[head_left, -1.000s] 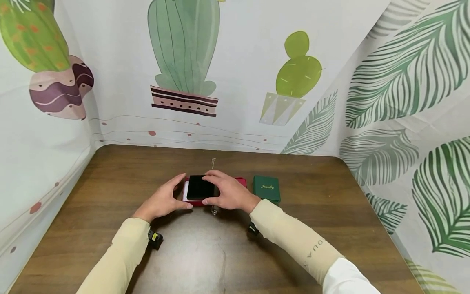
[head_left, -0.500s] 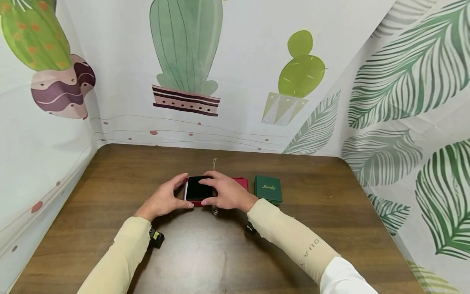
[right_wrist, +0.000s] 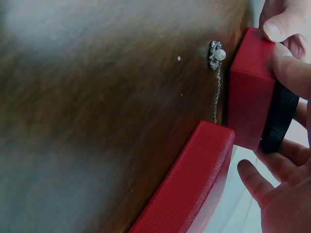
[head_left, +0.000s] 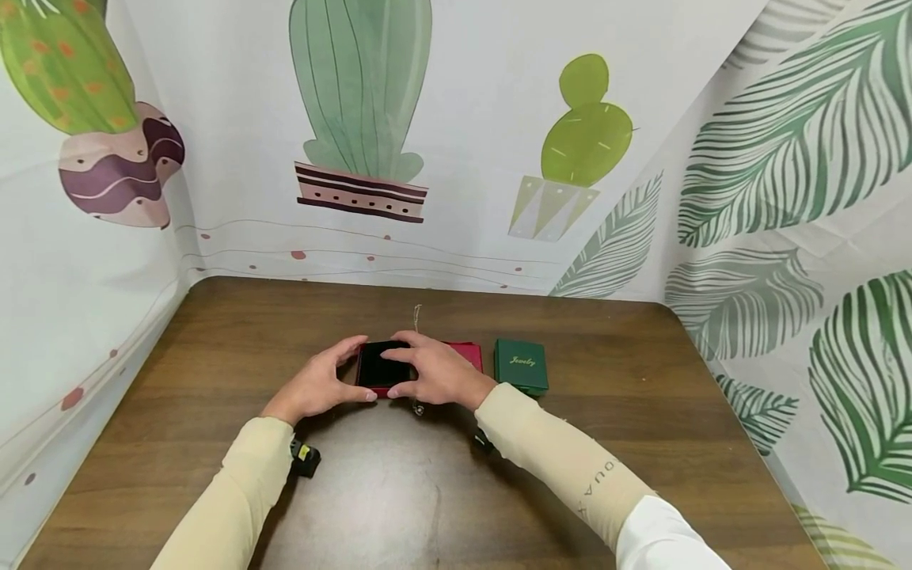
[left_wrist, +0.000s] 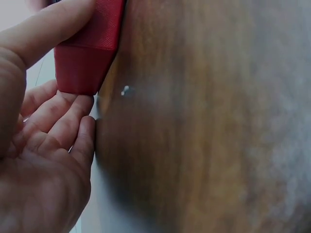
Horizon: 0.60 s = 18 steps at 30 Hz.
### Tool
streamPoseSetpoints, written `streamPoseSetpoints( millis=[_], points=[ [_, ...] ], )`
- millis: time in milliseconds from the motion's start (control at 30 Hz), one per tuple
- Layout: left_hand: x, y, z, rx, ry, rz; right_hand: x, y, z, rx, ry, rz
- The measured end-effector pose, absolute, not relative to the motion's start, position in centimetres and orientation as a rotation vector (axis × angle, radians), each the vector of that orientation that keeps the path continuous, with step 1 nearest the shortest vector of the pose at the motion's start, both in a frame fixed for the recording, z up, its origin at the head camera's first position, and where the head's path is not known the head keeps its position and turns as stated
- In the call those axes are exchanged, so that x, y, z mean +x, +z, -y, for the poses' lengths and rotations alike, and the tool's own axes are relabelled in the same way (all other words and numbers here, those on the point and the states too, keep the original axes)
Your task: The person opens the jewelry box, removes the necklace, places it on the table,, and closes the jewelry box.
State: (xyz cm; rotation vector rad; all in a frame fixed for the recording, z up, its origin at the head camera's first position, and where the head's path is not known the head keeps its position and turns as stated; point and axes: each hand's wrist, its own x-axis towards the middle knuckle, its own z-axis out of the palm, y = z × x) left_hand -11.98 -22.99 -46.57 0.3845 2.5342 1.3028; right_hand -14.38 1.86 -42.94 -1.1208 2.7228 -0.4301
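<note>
A small red jewelry box [head_left: 383, 393] rests on the table, with a black velvet pad [head_left: 372, 366] over its top. My left hand [head_left: 313, 385] holds the box from the left, thumb at the near side and fingers at the far side. From the right, my right hand [head_left: 443, 369] grips the pad; its thumb also lies against the red box [right_wrist: 249, 97] in the right wrist view. The black pad [right_wrist: 281, 116] juts out beyond the box's end there. Beside the box lies a necklace, its pearl pendant [right_wrist: 216, 55] toward me.
A red box lid [head_left: 466, 353] lies just right of the box, partly behind my right hand. Farther right stands a green box [head_left: 521, 364] lettered "Jewelry". The necklace chain [head_left: 417, 315] reaches past my right hand toward the table's back.
The black pad has shifted left over the red box, covering the white strip that showed at its left end. My right hand moved left slightly with it; my left hand stays by the box.
</note>
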Motion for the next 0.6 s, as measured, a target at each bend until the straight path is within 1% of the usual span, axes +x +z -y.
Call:
streamPoseSetpoints(
  millis=[267,600],
  points=[
    [-12.01,-46.39,23.06,0.371,1.292,-2.528,-14.41,-42.69,-1.63,-1.149,-0.397,-2.706],
    [-12.01,-46.61,23.08,0.420,1.312,-2.538,-14.41,-42.80,-1.53,-1.146,-0.337,-2.683]
  ],
)
